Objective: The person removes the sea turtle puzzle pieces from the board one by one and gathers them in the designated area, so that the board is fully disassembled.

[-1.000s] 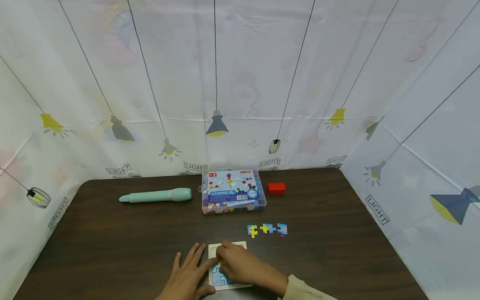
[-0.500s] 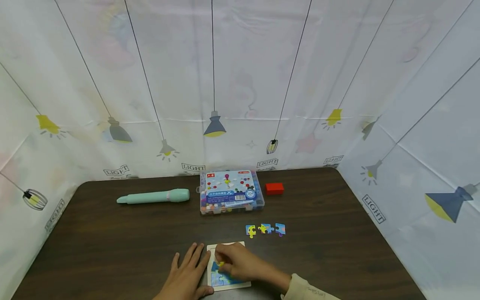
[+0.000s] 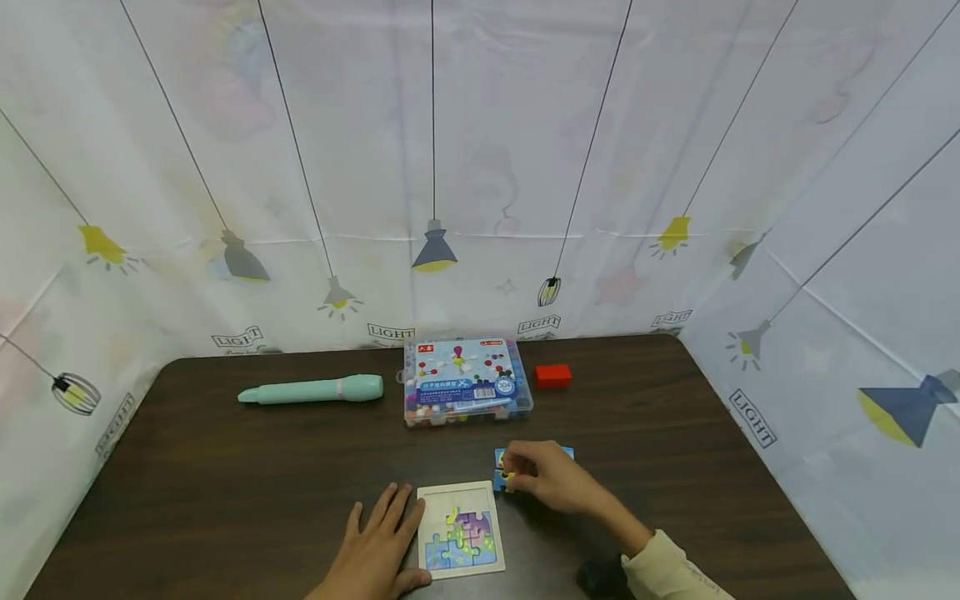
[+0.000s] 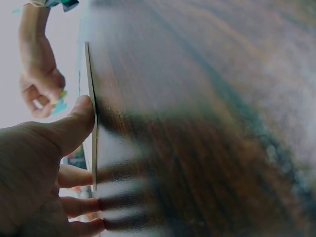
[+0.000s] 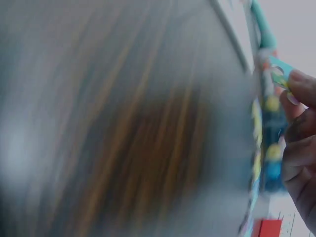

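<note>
My left hand lies with fingers spread on the table, thumb and index finger against the left edge of a small wooden puzzle tray. Joined jigsaw pieces in blue, purple and green fill the lower part of the tray; its upper strip is bare wood. Beyond the tray's upper right corner, my right hand pinches a blue-and-yellow puzzle piece between thumb and index finger. Loose puzzle pieces on the table are mostly hidden behind this hand in the head view.
Along the back of the table are a mint-green pen-shaped object, a clear plastic box with a printed label and a small red block. A printed curtain hangs behind the table.
My right hand has moved from over the tray up and right to the loose pieces, holding a puzzle piece. More of the tray now shows. My left hand has stayed at the tray's edge.
</note>
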